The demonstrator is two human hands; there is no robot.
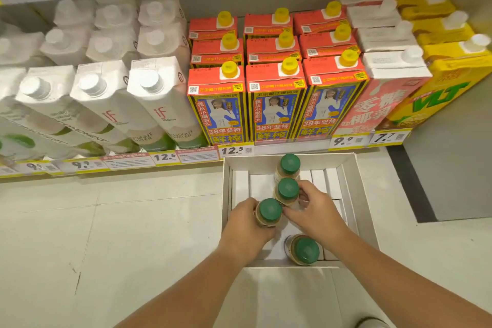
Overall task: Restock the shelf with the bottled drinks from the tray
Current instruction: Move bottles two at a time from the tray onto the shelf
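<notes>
A white cardboard tray (348, 168) lies on the floor below the shelf. Several green-capped bottles stand in it. My left hand (246, 224) is wrapped around one green-capped bottle (269, 210) near the tray's left side. My right hand (314, 208) grips a second green-capped bottle (288, 190) just behind it. A third bottle (290, 165) stands at the tray's far end, and a fourth bottle (305, 250) leans by the near edge under my right forearm. The shelf (186, 158) above is packed with drink cartons.
White coconut-water cartons (149, 104) fill the shelf's left part, red-and-blue cartons (274, 98) the middle, pink carton (383, 93) and yellow cartons (447, 82) the right. Price tags line the shelf edge. Pale floor tiles (106, 234) spread to the left.
</notes>
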